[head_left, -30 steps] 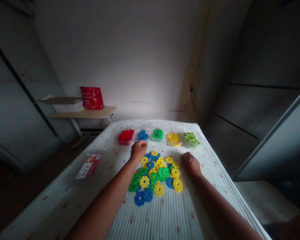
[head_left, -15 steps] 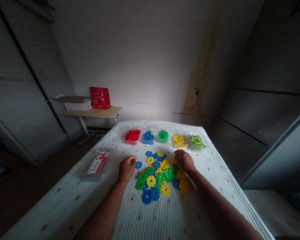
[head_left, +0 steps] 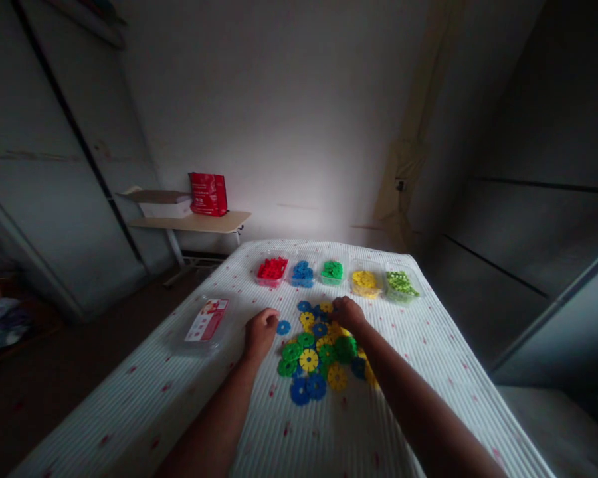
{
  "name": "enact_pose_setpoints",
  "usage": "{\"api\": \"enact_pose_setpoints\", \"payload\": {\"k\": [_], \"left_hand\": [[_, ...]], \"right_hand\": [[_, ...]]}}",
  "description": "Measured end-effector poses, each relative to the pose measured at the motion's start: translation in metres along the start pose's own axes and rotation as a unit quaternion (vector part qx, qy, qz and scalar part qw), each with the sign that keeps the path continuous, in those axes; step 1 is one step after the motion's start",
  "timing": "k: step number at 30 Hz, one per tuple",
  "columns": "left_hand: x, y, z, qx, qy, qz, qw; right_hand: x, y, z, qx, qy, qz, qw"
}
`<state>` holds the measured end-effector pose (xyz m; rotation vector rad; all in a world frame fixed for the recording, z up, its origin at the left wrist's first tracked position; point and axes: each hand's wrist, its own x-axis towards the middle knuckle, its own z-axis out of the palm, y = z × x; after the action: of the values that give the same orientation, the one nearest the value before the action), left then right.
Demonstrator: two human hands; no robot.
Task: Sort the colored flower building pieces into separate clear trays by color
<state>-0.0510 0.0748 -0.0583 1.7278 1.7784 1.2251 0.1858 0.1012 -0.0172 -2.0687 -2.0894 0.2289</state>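
A loose pile of notched plastic discs in yellow, green and blue lies on the table. My left hand rests at the pile's left side with its fingers curled in, close beside a single blue disc. Whatever those fingers may hold is hidden. Over the far right part of the pile, my right hand reaches down with its fingers drawn together, touching or just above the discs by a yellow one. Its fingertips are partly hidden, and I cannot make out what is in them.
Along the far side stand clear tubs of red pieces, blue pieces, green pieces, yellow pieces and light green pieces. A clear lid with a label lies at left. Behind, a side table bears a red bag.
My right hand has moved left across the far part of the pile, from its right edge. The left hand stays by the blue disc. The whole view has shifted slightly.
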Motion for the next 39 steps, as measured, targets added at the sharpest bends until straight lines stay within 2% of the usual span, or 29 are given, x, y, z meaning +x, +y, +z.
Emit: {"api": "enact_pose_setpoints", "payload": {"k": [9, 12, 16, 19, 22, 29, 33, 39], "left_hand": [[-0.001, 0.003, 0.0, 0.006, -0.009, -0.002, 1.0], [-0.001, 0.004, 0.0, 0.006, -0.011, -0.002, 1.0], [-0.001, 0.003, -0.001, 0.003, -0.016, -0.004, 1.0], [-0.001, 0.003, -0.001, 0.0, -0.016, -0.01, 1.0], [-0.002, 0.004, -0.002, -0.005, -0.018, -0.008, 1.0], [-0.001, 0.005, -0.001, 0.014, -0.009, -0.002, 1.0], [-0.001, 0.006, -0.001, 0.02, -0.013, -0.005, 1.0], [-0.002, 0.007, -0.002, 0.011, -0.013, -0.008, 1.0]], "right_hand": [[0.005, 0.025, -0.021, 0.046, 0.025, 0.027, 0.998], [0.01, 0.019, -0.025, 0.084, 0.024, 0.015, 0.996], [0.013, 0.0, -0.017, 0.117, 0.003, -0.034, 0.993], [0.013, -0.006, -0.008, 0.1, -0.004, -0.058, 0.993], [0.012, -0.001, -0.006, 0.067, -0.008, -0.054, 0.996], [0.01, 0.011, -0.022, -0.003, -0.017, -0.05, 0.999], [0.013, 0.0, -0.021, 0.003, -0.033, -0.086, 0.996], [0.014, -0.02, -0.006, 0.013, -0.043, -0.115, 0.992]]}}
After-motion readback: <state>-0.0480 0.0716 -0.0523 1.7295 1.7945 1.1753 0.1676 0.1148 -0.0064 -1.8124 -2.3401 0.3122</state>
